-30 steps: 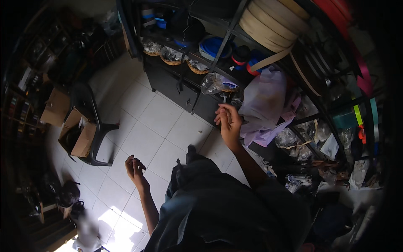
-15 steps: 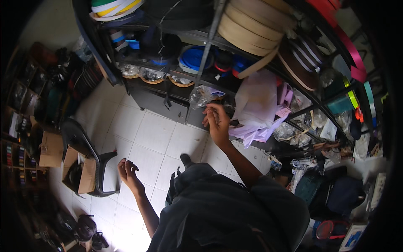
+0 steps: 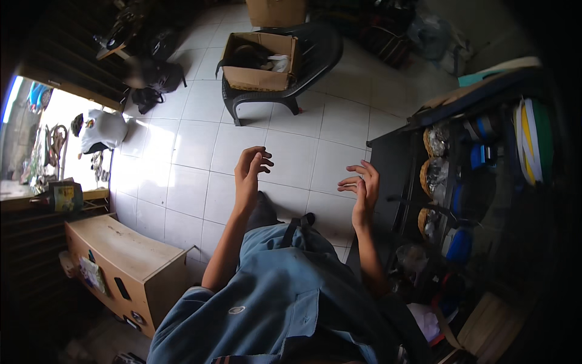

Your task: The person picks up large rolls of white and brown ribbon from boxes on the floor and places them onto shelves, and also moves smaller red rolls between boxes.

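Observation:
My left hand (image 3: 248,168) is held out over the white tiled floor (image 3: 182,176), its fingers loosely bent and apart with nothing in them. To its right, my right hand (image 3: 365,193) is also empty, fingers spread and slightly curled. The right hand is nearest to the dark shelving unit (image 3: 388,176), and a small gap seems to part them. Ahead of the left hand stands a black plastic chair (image 3: 324,51) bearing an open cardboard box (image 3: 257,79) with dark and white things inside.
Small wicker baskets (image 3: 424,179) of plastic-wrapped items line the right shelf, beside ribbon rolls (image 3: 528,142). A wooden cabinet (image 3: 124,252) stands at left, near a bright doorway with a white-topped figure (image 3: 104,130), apparently a person. Dark bags (image 3: 163,76) lie on the floor beyond.
My view has swung left, from facing the shelves to facing the chair and doorway. My right hand has come away from the shelf front; both hands stay empty.

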